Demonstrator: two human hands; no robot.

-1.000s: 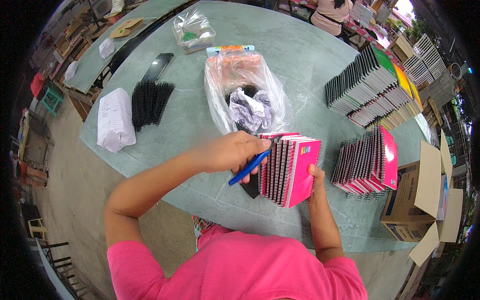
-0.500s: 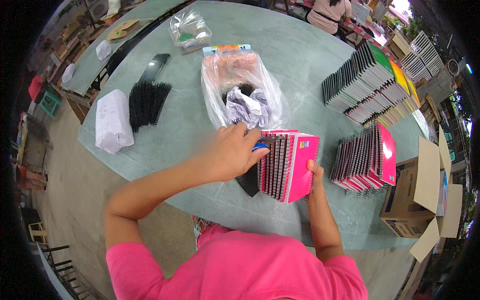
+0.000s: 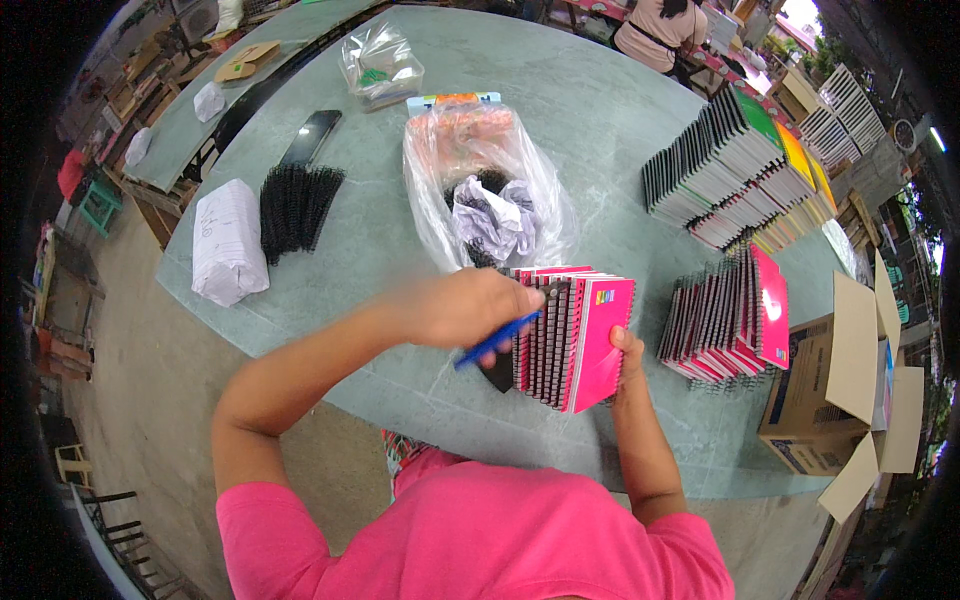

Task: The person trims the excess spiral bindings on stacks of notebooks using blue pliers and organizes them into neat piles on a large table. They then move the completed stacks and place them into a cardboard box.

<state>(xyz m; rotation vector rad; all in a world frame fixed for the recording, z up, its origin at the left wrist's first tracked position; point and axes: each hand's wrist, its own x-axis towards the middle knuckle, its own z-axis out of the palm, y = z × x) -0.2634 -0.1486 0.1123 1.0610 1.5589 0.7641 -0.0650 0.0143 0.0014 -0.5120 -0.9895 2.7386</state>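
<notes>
My left hand (image 3: 470, 308), slightly blurred, is closed on blue-handled pliers (image 3: 497, 340). Their dark jaws meet the upper part of the coil edges on a stack of pink spiral notebooks (image 3: 603, 345). On the stack's right side, my right hand (image 3: 629, 358) grips it with the thumb on the front cover; the other fingers are hidden behind. A dark flat object (image 3: 498, 378) lies partly covered beneath the left hand. Just beyond the stack, a clear plastic bag (image 3: 555, 195) contains crumpled paper (image 3: 495, 215) and black coils (image 3: 488, 180).
Another pink notebook pile (image 3: 715, 320) stands right, beside an open cardboard box (image 3: 805, 390). Farther back are green and yellow notebook stacks (image 3: 735, 160). Black coils (image 3: 300, 210), a paper-wrapped bundle (image 3: 228, 243) and a phone-like dark slab (image 3: 312, 135) lie left. Another person (image 3: 655, 35) is beyond the table.
My left hand has turned over and lowered a little, so the pliers' blue handle now points down to the left. My right hand and the notebook stack have shifted slightly down.
</notes>
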